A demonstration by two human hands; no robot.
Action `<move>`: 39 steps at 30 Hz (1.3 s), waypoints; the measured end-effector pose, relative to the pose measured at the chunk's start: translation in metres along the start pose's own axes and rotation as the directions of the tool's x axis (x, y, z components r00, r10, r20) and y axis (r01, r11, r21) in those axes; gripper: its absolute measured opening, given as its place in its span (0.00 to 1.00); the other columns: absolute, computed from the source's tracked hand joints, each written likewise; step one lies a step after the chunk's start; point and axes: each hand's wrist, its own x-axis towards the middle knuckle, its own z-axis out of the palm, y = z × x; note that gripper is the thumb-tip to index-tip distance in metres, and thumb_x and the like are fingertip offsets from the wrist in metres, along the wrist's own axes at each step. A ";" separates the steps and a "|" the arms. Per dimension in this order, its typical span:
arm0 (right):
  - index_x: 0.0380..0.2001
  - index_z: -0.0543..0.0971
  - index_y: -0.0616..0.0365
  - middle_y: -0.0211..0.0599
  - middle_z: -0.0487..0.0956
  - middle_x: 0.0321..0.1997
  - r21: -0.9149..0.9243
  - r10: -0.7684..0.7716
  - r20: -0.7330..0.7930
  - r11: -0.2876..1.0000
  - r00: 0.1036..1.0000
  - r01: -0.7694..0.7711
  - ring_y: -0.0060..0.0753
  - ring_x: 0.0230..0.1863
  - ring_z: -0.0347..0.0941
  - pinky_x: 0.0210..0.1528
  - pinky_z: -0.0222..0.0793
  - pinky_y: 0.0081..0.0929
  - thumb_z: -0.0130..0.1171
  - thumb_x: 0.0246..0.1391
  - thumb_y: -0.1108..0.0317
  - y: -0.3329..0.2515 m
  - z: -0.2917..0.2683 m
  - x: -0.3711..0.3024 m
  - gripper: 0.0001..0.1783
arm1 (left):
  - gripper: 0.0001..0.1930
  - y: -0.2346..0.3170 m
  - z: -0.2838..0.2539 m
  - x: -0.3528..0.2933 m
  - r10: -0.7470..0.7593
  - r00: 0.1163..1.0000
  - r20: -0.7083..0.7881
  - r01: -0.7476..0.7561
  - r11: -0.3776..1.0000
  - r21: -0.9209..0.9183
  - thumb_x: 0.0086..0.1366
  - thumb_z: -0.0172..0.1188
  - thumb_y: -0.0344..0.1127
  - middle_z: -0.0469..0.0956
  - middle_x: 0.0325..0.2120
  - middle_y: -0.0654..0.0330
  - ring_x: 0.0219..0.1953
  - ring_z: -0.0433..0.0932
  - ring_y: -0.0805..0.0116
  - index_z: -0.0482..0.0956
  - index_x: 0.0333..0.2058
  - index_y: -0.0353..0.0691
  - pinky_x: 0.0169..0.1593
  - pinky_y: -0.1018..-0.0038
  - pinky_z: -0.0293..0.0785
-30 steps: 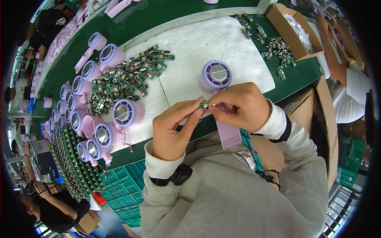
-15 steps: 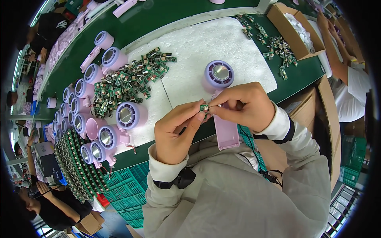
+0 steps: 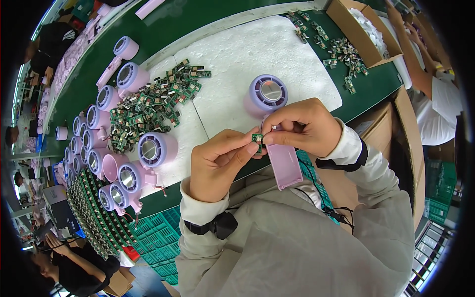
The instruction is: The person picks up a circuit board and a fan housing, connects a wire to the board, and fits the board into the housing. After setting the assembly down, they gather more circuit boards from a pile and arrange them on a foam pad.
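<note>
My left hand (image 3: 220, 163) is closed, with a small green circuit board (image 3: 257, 140) pinched between thumb and fingers. Against the board's right edge, my right hand (image 3: 307, 131) pinches a thin wire with a small white plug (image 3: 273, 127) showing above the fingers. Just beyond the hands a lilac handheld fan (image 3: 266, 95) stands with its round silver-centred head up. Its pink open handle shell (image 3: 285, 166) runs toward me beneath my right hand, which hides the part between. Where the wire's far end goes is hidden.
A white foam sheet (image 3: 222, 54) bears a heap of circuit boards (image 3: 148, 106). Several fan bodies (image 3: 127, 177) crowd the left, beside stacked board panels (image 3: 94, 213). More boards (image 3: 349, 57) lie right, near a cardboard box (image 3: 341, 20). Green crates (image 3: 157, 240) stand below the table edge. Co-workers sit at both sides.
The circuit board has turned more upright and its face shows more. My right fingers have shifted slightly, and the white plug sits a little higher. The whole view has drifted slightly.
</note>
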 end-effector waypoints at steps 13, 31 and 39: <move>0.39 0.87 0.58 0.26 0.76 0.25 0.257 0.154 -0.185 0.961 0.971 -0.104 0.17 0.24 0.64 0.29 0.59 0.18 0.74 0.52 0.77 -0.002 0.013 0.000 0.11 | 0.15 -0.003 0.021 0.004 0.045 0.968 -0.249 -0.043 0.999 0.013 0.70 0.59 0.18 0.81 0.47 0.48 0.49 0.84 0.61 0.80 0.54 0.29 0.54 0.66 0.85; 0.35 0.89 0.56 0.28 0.82 0.34 0.191 0.177 -0.239 0.973 0.955 -0.132 0.19 0.35 0.72 0.37 0.64 0.20 0.78 0.48 0.73 -0.002 0.015 -0.005 0.09 | 0.15 -0.008 0.028 0.002 0.113 0.953 -0.280 -0.081 0.989 0.123 0.71 0.58 0.19 0.80 0.49 0.49 0.50 0.84 0.60 0.79 0.56 0.28 0.55 0.67 0.85; 0.35 0.90 0.56 0.31 0.84 0.35 -0.001 0.051 -0.273 0.999 0.961 -0.053 0.24 0.36 0.74 0.37 0.67 0.23 0.77 0.48 0.74 -0.001 0.019 -0.003 0.09 | 0.15 -0.006 0.029 0.001 0.118 0.950 -0.287 -0.073 0.984 0.163 0.72 0.59 0.20 0.80 0.49 0.49 0.50 0.84 0.61 0.79 0.56 0.28 0.55 0.68 0.84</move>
